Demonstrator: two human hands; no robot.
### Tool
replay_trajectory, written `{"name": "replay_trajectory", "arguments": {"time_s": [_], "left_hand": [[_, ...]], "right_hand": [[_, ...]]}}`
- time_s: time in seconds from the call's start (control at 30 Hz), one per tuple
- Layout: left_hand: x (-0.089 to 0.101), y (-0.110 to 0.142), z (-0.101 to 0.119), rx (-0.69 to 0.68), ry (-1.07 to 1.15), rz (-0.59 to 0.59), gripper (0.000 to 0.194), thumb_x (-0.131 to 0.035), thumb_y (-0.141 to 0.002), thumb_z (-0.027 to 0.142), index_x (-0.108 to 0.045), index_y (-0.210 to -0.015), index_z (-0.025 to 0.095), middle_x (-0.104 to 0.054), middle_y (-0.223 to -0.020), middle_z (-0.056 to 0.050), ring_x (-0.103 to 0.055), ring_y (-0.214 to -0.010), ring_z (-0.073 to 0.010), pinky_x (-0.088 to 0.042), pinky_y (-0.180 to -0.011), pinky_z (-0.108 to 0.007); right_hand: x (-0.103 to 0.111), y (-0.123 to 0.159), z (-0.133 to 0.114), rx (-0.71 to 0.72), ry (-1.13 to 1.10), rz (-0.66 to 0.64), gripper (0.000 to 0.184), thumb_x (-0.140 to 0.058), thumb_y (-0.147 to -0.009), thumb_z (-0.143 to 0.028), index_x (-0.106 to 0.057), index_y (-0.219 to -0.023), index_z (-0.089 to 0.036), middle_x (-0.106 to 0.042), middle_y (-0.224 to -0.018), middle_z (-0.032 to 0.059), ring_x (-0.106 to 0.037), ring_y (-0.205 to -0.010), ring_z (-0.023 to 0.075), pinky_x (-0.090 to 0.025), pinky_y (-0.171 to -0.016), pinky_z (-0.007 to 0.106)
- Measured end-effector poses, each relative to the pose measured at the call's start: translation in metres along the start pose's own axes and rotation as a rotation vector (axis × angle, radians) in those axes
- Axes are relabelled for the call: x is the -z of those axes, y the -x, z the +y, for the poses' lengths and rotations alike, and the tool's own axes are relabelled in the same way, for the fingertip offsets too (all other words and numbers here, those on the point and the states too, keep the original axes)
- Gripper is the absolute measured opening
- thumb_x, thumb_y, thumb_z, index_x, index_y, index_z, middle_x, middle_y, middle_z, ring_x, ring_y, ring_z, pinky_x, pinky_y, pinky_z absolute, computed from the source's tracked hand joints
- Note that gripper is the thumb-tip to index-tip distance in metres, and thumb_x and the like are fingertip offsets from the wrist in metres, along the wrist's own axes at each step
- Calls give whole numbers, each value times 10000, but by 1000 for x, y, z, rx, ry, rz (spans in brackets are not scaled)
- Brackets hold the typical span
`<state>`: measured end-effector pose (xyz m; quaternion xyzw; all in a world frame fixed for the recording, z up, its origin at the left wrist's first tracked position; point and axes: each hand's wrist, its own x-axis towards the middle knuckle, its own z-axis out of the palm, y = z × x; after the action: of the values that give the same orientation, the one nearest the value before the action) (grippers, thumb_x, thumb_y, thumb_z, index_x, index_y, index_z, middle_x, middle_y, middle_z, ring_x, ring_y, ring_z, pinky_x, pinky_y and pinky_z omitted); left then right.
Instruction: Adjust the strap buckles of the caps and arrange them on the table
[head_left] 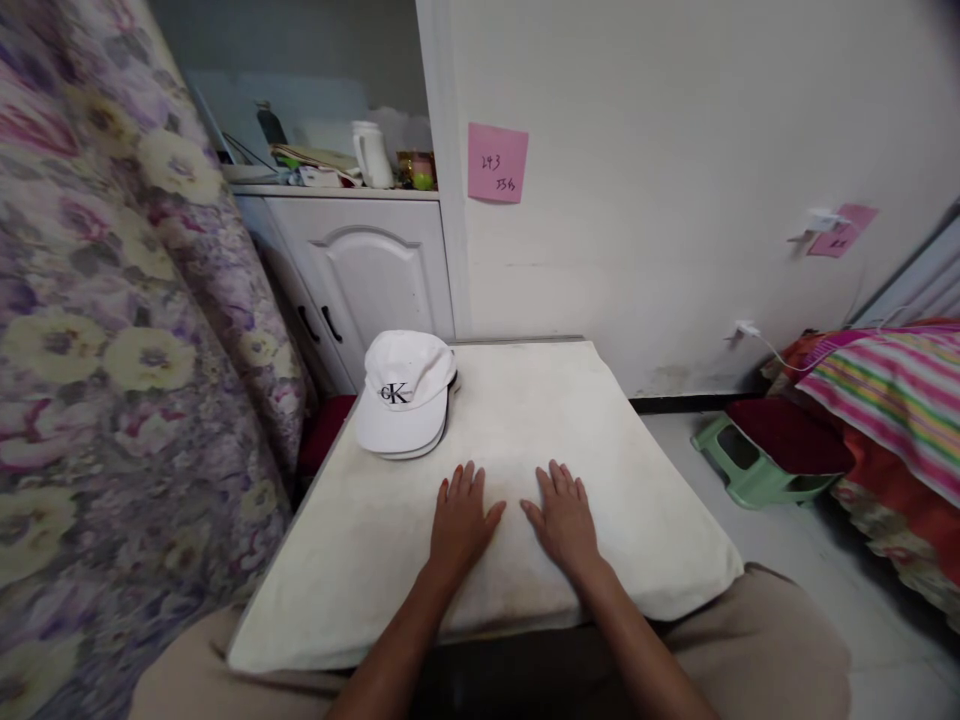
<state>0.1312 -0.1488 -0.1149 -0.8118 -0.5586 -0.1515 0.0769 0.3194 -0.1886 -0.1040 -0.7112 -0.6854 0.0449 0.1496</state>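
Note:
Both my hands lie palm down on a table with a cream cloth (540, 400). My left hand (463, 518) rests flat with its fingers stretched out and holds nothing. To its right, a short gap away, my right hand (562, 515) is flat too, fingers spread and nothing in it. A white cap (409, 370) with black "CK" letters sits at the table's far left, beyond my left hand and apart from it. Its brim points toward me. Under it shows a second brim and a dark edge, so caps appear stacked; the lower one is mostly hidden.
A flowered curtain (150, 350) hangs close on the left. Behind the table stand a white cabinet (375, 270) and a wall with a pink note (497, 163). At the right are a green stool (739, 470) and a bed with a striped cover (892, 390).

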Motion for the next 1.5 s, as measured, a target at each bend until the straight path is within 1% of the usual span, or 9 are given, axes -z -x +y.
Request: {"name": "replay_trajectory", "arguments": {"time_s": [0.13,0.33,0.6,0.77,0.97,1.33,1.5], "left_hand": [[2,0,1,5,8,-13,571,-489,-935,448,-515,-1378,89,-481,-1487,-186,-400,-1399,-343,-329,-1135,-521],[2,-1,1,9,24,-19,558,-491,-930,457,-517,-1374,121,-477,-1492,-177,-398,-1402,-338,-328,-1132,-519],[2,-1,1,11,14,-22,560,-490,-933,450,-515,-1374,106,-474,-1494,-181,-396,-1403,-339,-330,-1135,-516],[2,-1,1,8,19,-13,549,-490,-929,456,-521,-1371,132,-478,-1493,-170,-400,-1401,-337,-332,-1131,-518],[2,-1,1,7,19,-23,563,-489,-931,451,-517,-1377,108,-472,-1495,-183,-397,-1402,-341,-328,-1135,-520],[1,0,1,5,15,-4,555,-485,-933,452,-518,-1376,118,-475,-1494,-176,-400,-1401,-339,-331,-1133,-519],[2,-1,1,3,9,-21,561,-484,-936,450,-513,-1381,108,-477,-1492,-178,-400,-1400,-341,-336,-1129,-518]], "right_hand": [[0,0,1,4,-1,1,626,-398,-980,-506,-423,-1479,-128,-323,-1577,174,-250,-1473,326,-147,-1179,480],[1,0,1,5,-5,5,631,-384,-982,-513,-421,-1480,-128,-325,-1577,170,-246,-1475,318,-146,-1181,473],[1,0,1,1,-3,-7,626,-395,-982,-504,-419,-1480,-124,-319,-1579,176,-240,-1476,317,-140,-1180,479],[-1,-1,1,-5,-6,-8,627,-396,-980,-503,-412,-1485,-131,-317,-1581,170,-239,-1477,316,-138,-1181,481],[0,0,1,1,-7,3,626,-389,-981,-506,-419,-1482,-131,-323,-1579,169,-245,-1476,317,-144,-1182,472],[1,0,1,0,-9,-5,628,-390,-984,-505,-415,-1483,-124,-322,-1578,174,-241,-1476,317,-138,-1181,475],[0,0,1,3,-16,2,624,-399,-982,-503,-420,-1480,-128,-322,-1578,174,-243,-1476,319,-141,-1181,478]]}}
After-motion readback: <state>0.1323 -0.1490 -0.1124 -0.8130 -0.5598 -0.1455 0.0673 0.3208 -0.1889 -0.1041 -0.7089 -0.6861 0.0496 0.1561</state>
